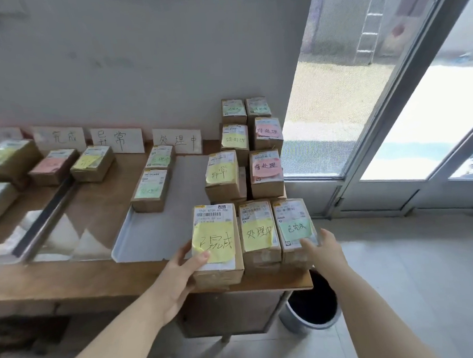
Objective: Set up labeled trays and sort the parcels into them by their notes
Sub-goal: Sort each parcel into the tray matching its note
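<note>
Parcels, head view. Three oblong cardboard boxes sit side by side at the front right corner of the wooden counter (69, 277). Their long axes run away from the viewer toward the wall, with printed shipping labels at the far end and sticky notes at the near end.

The left parcel (215, 243) is brown and taped, with a yellow handwritten note on its top face. It lies just right of the grey metal tray (145, 239). The left grip (180, 268) holds this box, thumb on the note and fingers against the left side.

The middle parcel (258, 233) also carries a yellow note and sits close between its neighbours.

The right parcel (295, 230) carries a green note. The right grip (321, 248) holds it, thumb on the top face and fingers along the right side.

Behind these, the stacked parcels (242, 164) carry yellow, pink and green notes. White handwritten cards (176, 141) lean against the wall.
</note>
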`<state>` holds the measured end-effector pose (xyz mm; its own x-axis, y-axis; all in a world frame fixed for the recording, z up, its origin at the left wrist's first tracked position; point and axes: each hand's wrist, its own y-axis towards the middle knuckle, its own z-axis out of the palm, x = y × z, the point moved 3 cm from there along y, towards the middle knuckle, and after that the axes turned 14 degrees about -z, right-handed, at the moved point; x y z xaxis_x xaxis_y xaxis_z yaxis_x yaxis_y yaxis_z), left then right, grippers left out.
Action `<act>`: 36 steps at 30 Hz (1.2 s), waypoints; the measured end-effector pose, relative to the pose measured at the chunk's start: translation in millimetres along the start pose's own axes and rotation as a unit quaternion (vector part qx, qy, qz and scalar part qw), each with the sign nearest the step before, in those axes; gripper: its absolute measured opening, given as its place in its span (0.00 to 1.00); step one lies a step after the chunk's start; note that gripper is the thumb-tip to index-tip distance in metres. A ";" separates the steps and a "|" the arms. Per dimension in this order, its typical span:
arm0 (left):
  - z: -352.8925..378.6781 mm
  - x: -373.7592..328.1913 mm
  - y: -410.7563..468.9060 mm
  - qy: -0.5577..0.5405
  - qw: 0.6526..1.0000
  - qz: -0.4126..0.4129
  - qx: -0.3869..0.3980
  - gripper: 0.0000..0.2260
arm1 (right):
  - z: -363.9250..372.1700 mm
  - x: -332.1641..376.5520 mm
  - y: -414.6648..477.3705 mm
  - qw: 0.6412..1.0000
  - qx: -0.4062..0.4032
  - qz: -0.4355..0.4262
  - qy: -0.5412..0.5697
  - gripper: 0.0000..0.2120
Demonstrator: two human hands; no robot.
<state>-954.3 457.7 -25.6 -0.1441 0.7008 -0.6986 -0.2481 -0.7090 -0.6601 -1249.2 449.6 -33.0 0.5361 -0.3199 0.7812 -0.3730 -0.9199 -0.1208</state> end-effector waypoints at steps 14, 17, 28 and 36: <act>9.3 3.9 14.7 0.002 1.000 -0.011 -0.019 0.29 | -0.9 -45.7 30.8 0.970 0.033 0.110 0.213 0.36; 10.0 3.0 16.4 0.006 1.000 -0.009 -0.017 0.28 | 2.0 -58.6 37.0 0.967 0.028 0.101 0.232 0.41; 3.7 -2.8 17.1 0.002 1.000 -0.005 -0.001 0.26 | 4.9 -50.9 27.1 0.954 -0.007 0.095 0.284 0.30; -1.4 -5.9 19.8 -0.020 0.999 -0.012 -0.021 0.17 | 4.5 -59.6 19.6 0.938 -0.019 0.080 0.336 0.30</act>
<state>-957.0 439.3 -34.9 -0.1774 0.7201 -0.6708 -0.2119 -0.6935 -0.6886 -1285.0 449.6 -84.6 -0.1236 -0.2257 0.9663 -0.4417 -0.8595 -0.2573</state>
